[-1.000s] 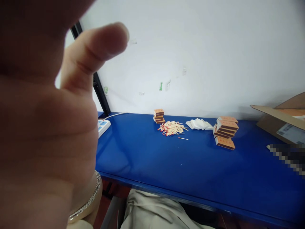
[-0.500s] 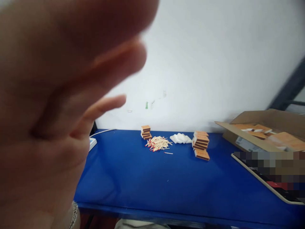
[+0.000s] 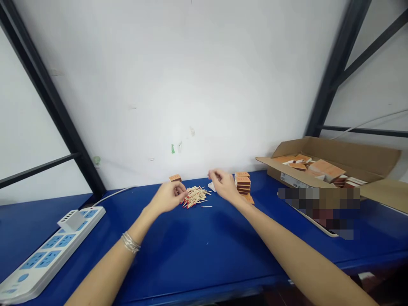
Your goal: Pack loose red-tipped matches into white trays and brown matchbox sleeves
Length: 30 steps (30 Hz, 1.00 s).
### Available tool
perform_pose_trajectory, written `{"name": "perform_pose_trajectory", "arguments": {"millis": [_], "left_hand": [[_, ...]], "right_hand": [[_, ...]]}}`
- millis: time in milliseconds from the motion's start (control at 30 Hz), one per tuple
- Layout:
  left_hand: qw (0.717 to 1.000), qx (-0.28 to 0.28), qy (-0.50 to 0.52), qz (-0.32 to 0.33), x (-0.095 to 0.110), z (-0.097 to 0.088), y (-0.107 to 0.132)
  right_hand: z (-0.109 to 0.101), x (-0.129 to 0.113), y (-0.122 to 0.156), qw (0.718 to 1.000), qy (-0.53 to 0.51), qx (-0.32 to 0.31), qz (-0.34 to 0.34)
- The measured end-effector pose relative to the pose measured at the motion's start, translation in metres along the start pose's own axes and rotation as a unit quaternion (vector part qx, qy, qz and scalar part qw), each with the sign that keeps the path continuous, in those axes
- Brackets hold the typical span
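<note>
My left hand (image 3: 170,196) hovers at the left edge of a pile of loose matches (image 3: 196,195) with red heads. Its fingers curve loosely, apart from the thumb, with nothing visible in them. My right hand (image 3: 223,182) is over the white pieces (image 3: 211,186), mostly hiding them; its fingers are bent, slightly apart, and hold nothing I can see. Right beside it rises a stack of orange matchboxes (image 3: 243,182). Behind my left hand a smaller matchbox stack (image 3: 175,178) shows only its top. One single match (image 3: 207,206) lies in front of the pile.
An open cardboard box (image 3: 360,155) with many matchboxes stands at the right. A pale-edged, partly blurred flat device (image 3: 314,221) lies before it. A white power strip (image 3: 63,259) with a plugged-in adapter occupies the left of the blue table (image 3: 191,263). A wall closes off the back.
A hand close to the camera at left has gone from there. Both my hands now reach over the table, by the matches and the white pieces. The view has tilted and widened.
</note>
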<state>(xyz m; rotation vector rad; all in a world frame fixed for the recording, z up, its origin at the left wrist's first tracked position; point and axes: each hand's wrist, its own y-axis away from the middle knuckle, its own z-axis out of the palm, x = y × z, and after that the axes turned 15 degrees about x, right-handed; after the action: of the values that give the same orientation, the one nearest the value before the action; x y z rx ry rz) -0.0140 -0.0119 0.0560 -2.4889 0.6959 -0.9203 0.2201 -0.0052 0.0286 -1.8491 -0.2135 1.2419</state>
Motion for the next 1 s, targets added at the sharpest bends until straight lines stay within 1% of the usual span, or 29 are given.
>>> {"name": "perform_pose_trajectory", "arguments": {"millis": [33,100,133,200,367,467,600,700,767,800,833,867,900,933,967,1000], "left_hand": [[1.0,-0.012,-0.023,-0.005,-0.011,0.012,0.001],[0.997,-0.057,-0.061,0.003,-0.025,0.03,0.007],[0.996,-0.066,-0.067,0.003,-0.029,0.036,0.011],[0.995,-0.076,-0.061,-0.007,-0.031,0.042,0.016],[0.996,-0.073,-0.033,-0.033,-0.03,0.043,0.017],[0.995,-0.075,-0.036,-0.05,-0.03,0.04,0.017],[0.997,-0.055,-0.039,-0.05,-0.034,0.037,0.015],[0.996,-0.062,-0.038,-0.048,-0.041,0.039,0.012],[0.996,-0.065,-0.046,-0.041,-0.041,0.037,0.009],[0.997,-0.06,-0.046,-0.034,-0.037,0.032,0.008],[0.998,-0.043,-0.041,-0.024,-0.028,0.024,0.008],[1.0,-0.022,-0.017,-0.009,-0.015,0.013,0.01],[1.0,0.017,0.023,0.011,0.002,-0.002,0.013],[0.994,0.07,0.073,0.038,0.023,-0.02,0.019],[0.983,0.104,0.128,0.077,0.045,-0.039,0.026],[0.967,0.144,0.178,0.116,0.067,-0.058,0.035]], "right_hand": [[0.004,0.007,0.007,0.999,0.027,-0.034,0.006],[0.009,0.016,0.019,0.993,0.062,-0.1,0.022],[0.009,0.018,0.022,0.989,0.071,-0.124,0.031],[0.009,0.018,0.025,0.984,0.081,-0.151,0.044],[0.007,0.014,0.022,0.979,0.085,-0.175,0.054],[0.003,0.013,0.02,0.974,0.118,-0.186,0.048],[-0.004,0.011,0.016,0.971,0.163,-0.167,0.047],[-0.004,0.011,0.016,0.97,0.167,-0.167,0.05],[-0.003,0.013,0.017,0.969,0.168,-0.173,0.046],[-0.003,0.013,0.017,0.969,0.168,-0.174,0.044],[-0.002,0.014,0.018,0.969,0.168,-0.174,0.043],[-0.002,0.014,0.018,0.97,0.169,-0.172,0.043],[-0.002,0.014,0.018,0.97,0.17,-0.17,0.045],[-0.002,0.014,0.017,0.97,0.171,-0.167,0.047],[-0.002,0.014,0.017,0.97,0.173,-0.165,0.05],[-0.003,0.014,0.017,0.97,0.176,-0.162,0.052]]}}
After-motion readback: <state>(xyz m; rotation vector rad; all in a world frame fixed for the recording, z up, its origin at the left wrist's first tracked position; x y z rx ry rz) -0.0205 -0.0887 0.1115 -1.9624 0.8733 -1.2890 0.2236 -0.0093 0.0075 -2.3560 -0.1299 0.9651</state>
